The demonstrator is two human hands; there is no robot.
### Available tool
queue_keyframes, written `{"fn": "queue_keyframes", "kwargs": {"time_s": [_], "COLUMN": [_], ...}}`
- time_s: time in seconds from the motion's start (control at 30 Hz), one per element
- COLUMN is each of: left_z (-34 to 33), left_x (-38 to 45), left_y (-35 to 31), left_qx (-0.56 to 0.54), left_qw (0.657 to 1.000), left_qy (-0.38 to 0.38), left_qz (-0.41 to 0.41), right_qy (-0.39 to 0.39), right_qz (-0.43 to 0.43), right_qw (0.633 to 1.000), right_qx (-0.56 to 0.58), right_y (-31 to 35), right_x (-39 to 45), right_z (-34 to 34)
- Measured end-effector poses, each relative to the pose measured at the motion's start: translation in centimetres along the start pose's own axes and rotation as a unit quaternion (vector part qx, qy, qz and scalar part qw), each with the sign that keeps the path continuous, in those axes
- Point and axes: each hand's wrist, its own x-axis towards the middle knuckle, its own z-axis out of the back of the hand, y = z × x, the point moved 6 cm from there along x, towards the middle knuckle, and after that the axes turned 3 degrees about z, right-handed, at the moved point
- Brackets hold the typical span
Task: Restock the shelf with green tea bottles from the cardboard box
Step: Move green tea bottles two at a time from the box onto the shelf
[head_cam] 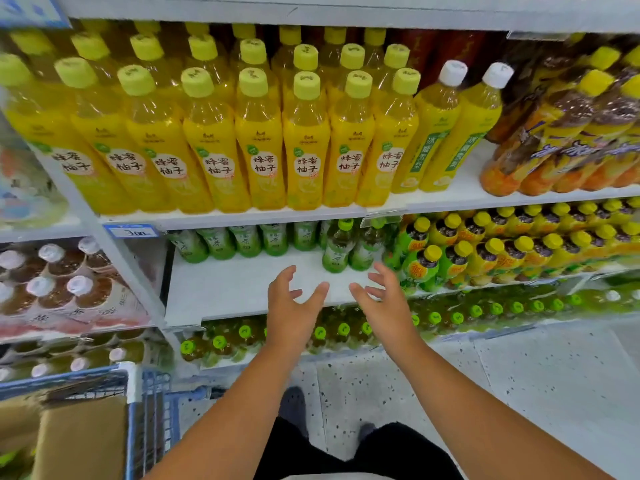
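The green tea bottles stand in a row at the far edge of the middle shelf, with two more set nearer on the right; the front of that shelf lies bare. Both hands hover just in front of it, the left hand and right hand each an empty grip, fingers spread and holding nothing. The cardboard box sits in the blue cart at near left. Judging from this, the next bottles should come from there, set upright with labels outward, filling from the far row toward the near edge.
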Motion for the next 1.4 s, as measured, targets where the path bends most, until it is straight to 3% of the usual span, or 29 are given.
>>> {"fn": "queue_keyframes", "kwargs": {"time_s": [0.2,0.53,0.83,1.07,1.4], "left_z": [3.2,7.3,17.0,26.4,44.0], "left_x": [-5.3,-18.4,-28.0,-32.3,-37.0], "left_y": [-1.6,-1.6,-0.6,2.3,11.2], "left_qx": [-0.015,-0.07,-0.079,-0.094,-0.075], "left_qw": [0.999,0.989,0.976,0.959,0.949], "left_qy": [-0.034,-0.124,-0.202,-0.268,-0.306], "left_qz": [-0.022,-0.028,-0.021,-0.016,0.013], "right_qy": [0.035,0.16,0.229,0.269,0.301], "right_qz": [0.019,0.104,0.144,0.163,0.124], "right_qw": [0.999,0.982,0.963,0.949,0.944], "right_qx": [0.016,-0.007,-0.007,-0.026,-0.059], "right_y": [2.1,4.9,9.0,10.7,10.4], "right_x": [-4.5,-14.3,-23.0,-28.7,-38.9], "right_z": [0.5,1.6,-1.9,-8.0,-24.4]}}
